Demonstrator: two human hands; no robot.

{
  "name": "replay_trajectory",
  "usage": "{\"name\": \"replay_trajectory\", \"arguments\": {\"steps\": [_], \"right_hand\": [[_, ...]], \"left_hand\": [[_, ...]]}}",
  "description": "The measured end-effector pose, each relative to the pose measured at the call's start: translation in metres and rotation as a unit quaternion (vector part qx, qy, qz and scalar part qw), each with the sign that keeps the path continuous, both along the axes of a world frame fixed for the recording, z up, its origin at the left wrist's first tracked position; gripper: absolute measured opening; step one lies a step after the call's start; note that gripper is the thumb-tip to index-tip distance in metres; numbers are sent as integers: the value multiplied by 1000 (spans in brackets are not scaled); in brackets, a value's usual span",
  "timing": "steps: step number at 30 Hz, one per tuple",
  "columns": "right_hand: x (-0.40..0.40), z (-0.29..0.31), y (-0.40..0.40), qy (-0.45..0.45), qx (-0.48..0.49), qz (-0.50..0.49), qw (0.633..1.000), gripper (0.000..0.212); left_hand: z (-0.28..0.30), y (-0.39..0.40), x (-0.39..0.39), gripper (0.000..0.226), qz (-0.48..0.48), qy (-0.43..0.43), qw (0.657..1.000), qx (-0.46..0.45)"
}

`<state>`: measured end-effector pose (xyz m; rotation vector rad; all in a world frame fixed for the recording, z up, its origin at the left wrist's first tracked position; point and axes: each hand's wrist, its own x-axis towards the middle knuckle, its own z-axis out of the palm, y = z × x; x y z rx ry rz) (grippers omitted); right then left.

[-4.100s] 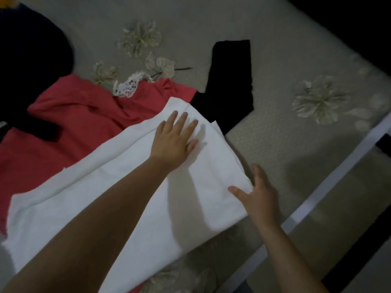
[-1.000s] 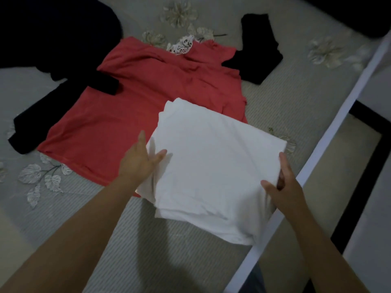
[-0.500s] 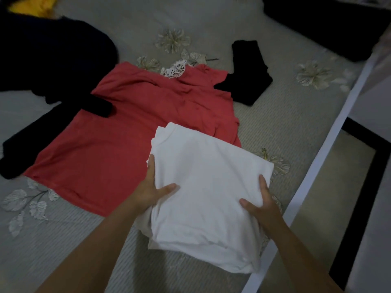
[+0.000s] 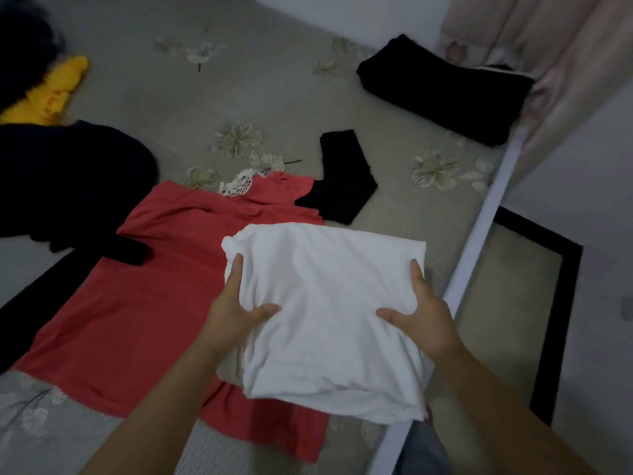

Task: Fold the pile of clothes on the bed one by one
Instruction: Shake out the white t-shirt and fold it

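Far left of the fingers lie a yellow garment (image 4: 51,94) and a dark pile (image 4: 65,176). The red top (image 4: 130,303) spreads under the left hand (image 4: 233,310), which grips the folded white garment's (image 4: 329,313) left edge, thumb on top. The right hand (image 4: 424,320) grips its right edge likewise. Beyond the fingertips, possibly folded, sits a black stack (image 4: 445,94) on the bed (image 4: 274,80).

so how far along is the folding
Done: a folded dark stack sits at the far bed corner. In hand: both hands, left and right, grip the folded white cloth. Left: the red top, black pieces and yellow item.
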<state>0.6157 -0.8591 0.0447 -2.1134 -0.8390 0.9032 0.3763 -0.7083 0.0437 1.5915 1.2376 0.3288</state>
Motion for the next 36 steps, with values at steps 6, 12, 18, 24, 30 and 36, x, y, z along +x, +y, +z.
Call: {"name": "replay_trajectory", "arguments": {"steps": [6,12,18,24,30,36], "right_hand": [[125,36,18,-41,30,-37,998,101],[288,40,35,-34,13,-40,999,103],[421,53,43,-46,1,-44,998,105],[505,70,86,-58,-32,21,998,115],[576,93,179,-60,29,15,998,118],[635,91,281,-15,78,-44,996,114]], "left_hand": [[40,33,133,103,-10,4,998,65],[45,56,304,103,-28,19,997,63],[58,86,450,105,-79,28,995,56],[82,149,538,102,-121,23,988,91],[110,246,611,99,-102,-4,985,137],[126,373,676,106,-101,34,980,165]]}}
